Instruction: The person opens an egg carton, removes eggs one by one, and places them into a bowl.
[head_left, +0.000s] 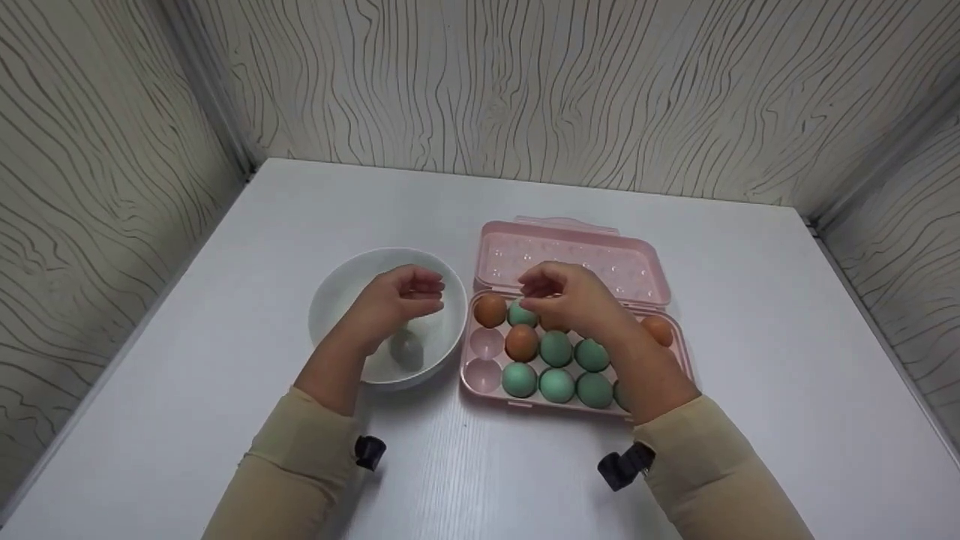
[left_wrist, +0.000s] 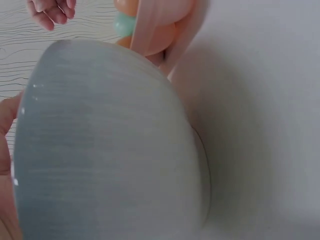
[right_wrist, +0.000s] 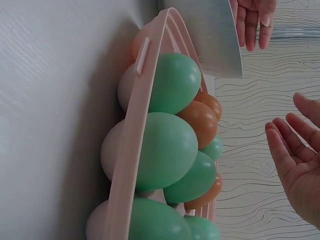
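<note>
Over the white bowl point(head_left: 330, 300) hovers my left hand point(head_left: 394, 300), its fingers relaxed and holding nothing. A greyish oval patch shows inside the bowl; I cannot tell whether it is an egg or a shadow. My right hand point(head_left: 574, 300) hangs above the pink egg box point(head_left: 525, 403) with loose fingers, and nothing is in its grasp. Green eggs point(right_wrist: 167, 150) and brown eggs point(head_left: 490, 310) sit in the cups. Two cups at the box's left side, a middle cup point(head_left: 486, 343) and a front cup point(head_left: 482, 375), show bare pink plastic. My right hand and forearm hide part of the box.
The box's pink lid point(head_left: 630, 266) lies folded back behind it. Bowl and box stand side by side on a white table point(head_left: 465, 480). Wood-patterned panels point(head_left: 480, 90) rise at the table's back and sides.
</note>
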